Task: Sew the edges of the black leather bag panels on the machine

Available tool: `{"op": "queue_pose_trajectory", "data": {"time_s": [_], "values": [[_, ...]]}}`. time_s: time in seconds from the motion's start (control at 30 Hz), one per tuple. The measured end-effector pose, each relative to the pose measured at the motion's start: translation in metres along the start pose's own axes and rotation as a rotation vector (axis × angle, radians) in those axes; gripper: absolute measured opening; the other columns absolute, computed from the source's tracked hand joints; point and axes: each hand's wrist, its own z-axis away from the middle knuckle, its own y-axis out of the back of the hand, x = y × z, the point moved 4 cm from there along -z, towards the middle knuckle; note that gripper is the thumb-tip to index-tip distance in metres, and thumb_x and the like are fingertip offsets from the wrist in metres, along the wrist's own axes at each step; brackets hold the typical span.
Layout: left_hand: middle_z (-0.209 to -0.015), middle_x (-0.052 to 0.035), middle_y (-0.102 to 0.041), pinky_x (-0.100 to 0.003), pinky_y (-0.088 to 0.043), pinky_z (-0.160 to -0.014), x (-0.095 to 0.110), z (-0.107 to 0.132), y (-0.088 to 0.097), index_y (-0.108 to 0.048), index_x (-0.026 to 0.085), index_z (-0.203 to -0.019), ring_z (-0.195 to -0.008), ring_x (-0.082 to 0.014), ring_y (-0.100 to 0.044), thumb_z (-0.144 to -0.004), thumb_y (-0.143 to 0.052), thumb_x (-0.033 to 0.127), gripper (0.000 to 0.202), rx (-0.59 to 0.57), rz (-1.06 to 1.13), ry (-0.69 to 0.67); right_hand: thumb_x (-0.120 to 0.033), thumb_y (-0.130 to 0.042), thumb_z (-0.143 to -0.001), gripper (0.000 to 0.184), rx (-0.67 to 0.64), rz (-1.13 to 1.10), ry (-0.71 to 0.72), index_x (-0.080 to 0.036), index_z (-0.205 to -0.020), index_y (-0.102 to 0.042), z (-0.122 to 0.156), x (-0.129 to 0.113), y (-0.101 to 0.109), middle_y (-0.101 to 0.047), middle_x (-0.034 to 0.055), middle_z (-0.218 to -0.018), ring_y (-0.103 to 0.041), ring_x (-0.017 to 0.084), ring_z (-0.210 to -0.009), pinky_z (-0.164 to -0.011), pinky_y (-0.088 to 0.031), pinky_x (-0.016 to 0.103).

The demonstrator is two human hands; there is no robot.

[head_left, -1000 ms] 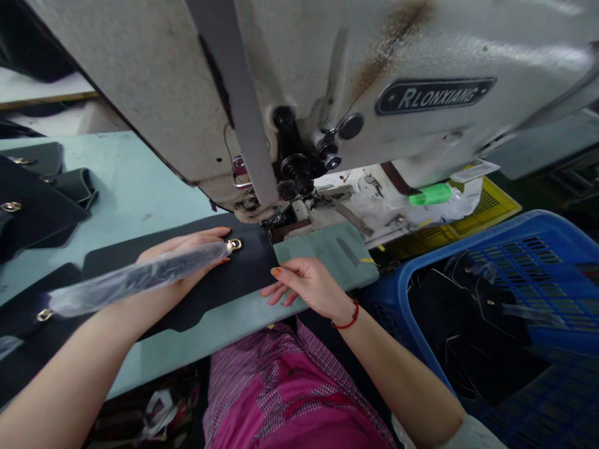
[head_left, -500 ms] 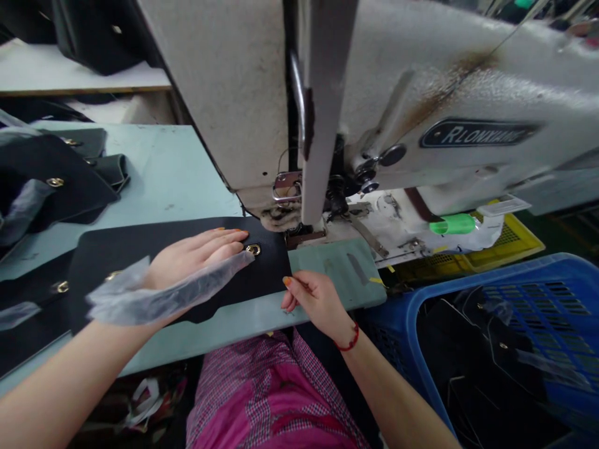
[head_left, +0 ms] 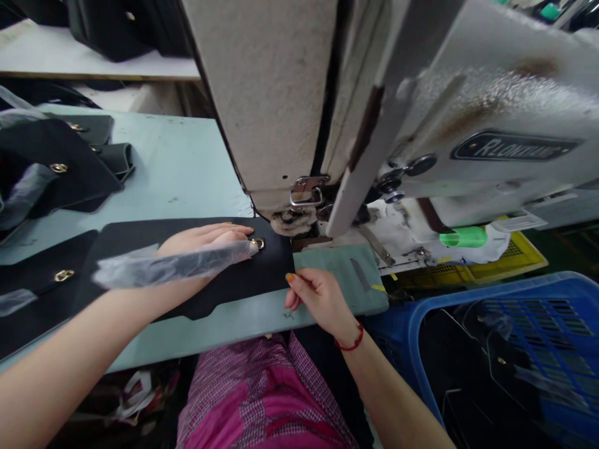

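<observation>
My left hand [head_left: 203, 240] lies flat on a black leatherette panel [head_left: 243, 274], its fingertips just beside a gold metal eyelet [head_left: 257, 244]. A strip of clear plastic film [head_left: 173, 265] runs along that hand and forearm. The panel's far end sits close to the presser foot [head_left: 294, 219] of a white industrial sewing machine [head_left: 491, 106]. My right hand [head_left: 318, 299], wearing a red bracelet, rests curled at the panel's near right edge, on a pale green machine-bed plate [head_left: 341, 280]. The needle is hidden behind the machine head.
More black panels with gold fittings [head_left: 37, 287] lie on the pale green table [head_left: 178, 168] at left. A blue plastic crate [head_left: 468, 305] holding black pieces stands at lower right, with a yellow crate [head_left: 515, 259] behind it. Black bags sit on a shelf [head_left: 93, 68] at the back.
The view has swung, so the machine sits further right. My left hand stays on the panel, with the film now lying closer along it. My right fingers have curled in.
</observation>
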Motion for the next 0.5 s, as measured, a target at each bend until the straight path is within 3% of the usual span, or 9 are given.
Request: {"op": "queue_pose_trajectory", "data": {"time_s": [0.17,0.3,0.5], "values": [[-0.087,-0.0069,-0.071,-0.036,-0.052,-0.085,-0.01,-0.006,0.002,-0.073,0.021,-0.089,-0.082,-0.0228,-0.066,-0.087,-0.057,0.045,0.029,0.082,0.065,0.037,-0.048,-0.055,-0.093,0.044,-0.02,-0.021,0.005,-0.015,-0.065,-0.061,-0.01,-0.009,0.002,-0.065,0.0012,-0.06,-0.059,0.009,-0.053,-0.055,-0.048,0.019],[-0.095,-0.006,-0.071,-0.032,-0.049,-0.085,-0.026,-0.008,-0.003,-0.072,0.019,-0.097,-0.085,-0.0199,-0.064,-0.091,-0.05,0.049,0.038,0.055,0.123,0.0,-0.052,-0.055,-0.092,0.046,-0.043,-0.037,-0.008,-0.016,-0.064,-0.06,-0.019,-0.014,0.004,-0.063,-0.0002,-0.057,-0.057,0.008,-0.051,-0.052,-0.046,0.018],[-0.087,-0.0062,-0.072,-0.034,-0.047,-0.086,-0.045,-0.02,0.0,-0.074,0.018,-0.089,-0.085,-0.022,-0.065,-0.083,-0.055,0.053,0.041,0.057,0.048,0.068,-0.054,-0.056,-0.09,0.046,-0.061,-0.067,-0.01,-0.016,-0.063,-0.058,-0.033,-0.015,0.004,-0.063,-0.001,-0.057,-0.057,0.007,-0.05,-0.051,-0.046,0.017]]}}
